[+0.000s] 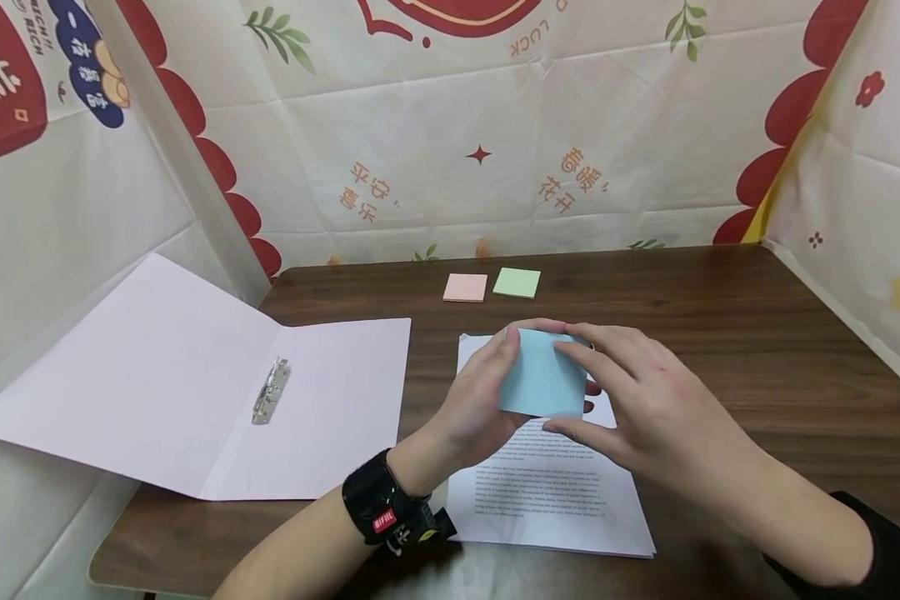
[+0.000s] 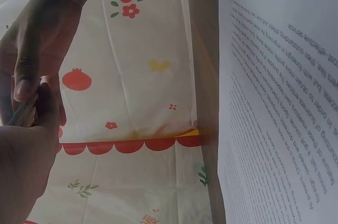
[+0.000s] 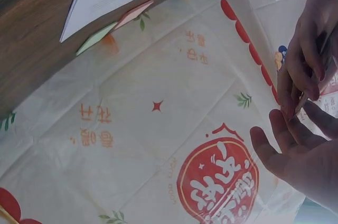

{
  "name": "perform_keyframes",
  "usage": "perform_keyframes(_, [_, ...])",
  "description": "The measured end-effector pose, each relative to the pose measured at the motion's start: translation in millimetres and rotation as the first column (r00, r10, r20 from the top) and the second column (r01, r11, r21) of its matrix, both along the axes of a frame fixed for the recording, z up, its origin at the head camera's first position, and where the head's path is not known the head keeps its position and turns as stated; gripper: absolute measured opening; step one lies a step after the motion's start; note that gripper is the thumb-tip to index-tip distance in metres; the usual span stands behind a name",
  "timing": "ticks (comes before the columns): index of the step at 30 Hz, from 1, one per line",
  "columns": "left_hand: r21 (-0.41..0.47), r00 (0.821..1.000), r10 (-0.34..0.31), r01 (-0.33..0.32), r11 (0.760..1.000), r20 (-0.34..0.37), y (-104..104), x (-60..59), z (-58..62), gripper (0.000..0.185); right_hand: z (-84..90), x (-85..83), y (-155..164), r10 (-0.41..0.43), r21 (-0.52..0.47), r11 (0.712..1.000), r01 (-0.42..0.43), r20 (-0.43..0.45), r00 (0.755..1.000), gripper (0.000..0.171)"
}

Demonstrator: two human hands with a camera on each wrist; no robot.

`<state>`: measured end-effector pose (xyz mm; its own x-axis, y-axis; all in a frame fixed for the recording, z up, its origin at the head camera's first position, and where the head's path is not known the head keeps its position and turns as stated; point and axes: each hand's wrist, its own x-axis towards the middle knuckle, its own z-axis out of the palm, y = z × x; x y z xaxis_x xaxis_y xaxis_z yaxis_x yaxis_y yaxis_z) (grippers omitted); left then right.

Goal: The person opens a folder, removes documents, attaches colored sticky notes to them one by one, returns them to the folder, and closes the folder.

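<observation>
- Left hand (image 1: 474, 398) pinches the square blue sticky-note pad (image 1: 543, 373); right hand (image 1: 645, 400) grasps its front edges.
- Likely light, bendy paper; best held by its edges.

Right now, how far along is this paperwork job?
Done: the folder lies open and the printed pages are stacked beside it. In hand: both hands, left hand and right hand, hold a blue sticky pad. Left: no note is on the pages yet.
</observation>
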<state>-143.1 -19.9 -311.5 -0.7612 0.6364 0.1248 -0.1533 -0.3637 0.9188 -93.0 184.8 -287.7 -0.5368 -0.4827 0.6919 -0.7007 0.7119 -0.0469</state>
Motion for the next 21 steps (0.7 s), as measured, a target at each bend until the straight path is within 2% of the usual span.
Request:
perform_keyframes(5, [0.011,0.999,-0.034,0.034,0.999,-0.035,0.7,-1.4,-0.4,0.058,1.7,2.8,2.9,0.029,-0.064,0.998,-0.026,0.049,0.998,0.081])
perform_keyframes(9, [-0.001,0.996,-0.06,0.06,0.998,-0.07,-1.3,-1.5,-3.9,0.085,3.6,4.3,5.3,0.084,-0.164,0.984,-0.069,0.084,0.993,0.066])
perform_keyframes(12, [0.001,0.991,-0.072,0.073,0.997,-0.117,-2.9,-0.6,-7.5,0.106,4.4,4.0,6.9,0.103,-0.206,0.975,-0.08,0.103,0.989,0.047])
perform_keyframes(14, [0.0,0.985,-0.058,0.059,0.998,-0.162,-2.9,0.6,-9.2,0.106,5.1,3.2,7.4,0.104,-0.222,0.972,-0.078,0.107,0.989,0.027])
perform_keyframes(15, [-0.007,0.981,-0.045,0.045,0.999,-0.187,-2.8,1.4,-9.6,0.1,5.5,3.0,7.6,0.105,-0.232,0.97,-0.076,0.115,0.988,0.02])
perform_keyframes(16, [-0.009,0.977,-0.029,0.028,1.0,-0.21,-2.4,2.3,-9.6,0.091,5.8,2.8,7.8,0.101,-0.24,0.968,-0.07,0.122,0.987,0.024])
perform_keyframes(19, [-0.017,0.957,0.052,-0.06,0.998,-0.287,-1.1,4.4,-8.1,0.065,6.8,3.9,8.7,0.081,-0.272,0.962,-0.028,0.186,0.979,0.055])
perform_keyframes(20, [-0.016,0.944,0.089,-0.099,0.995,-0.319,-1.1,4.7,-7.8,0.059,6.7,4.7,9.3,0.081,-0.289,0.957,-0.009,0.241,0.967,0.064])
perform_keyframes(21, [-0.01,0.93,0.126,-0.138,0.99,-0.346,-1.0,5.0,-7.2,0.054,6.5,5.5,10.0,0.095,-0.31,0.951,0.007,0.314,0.945,0.073])
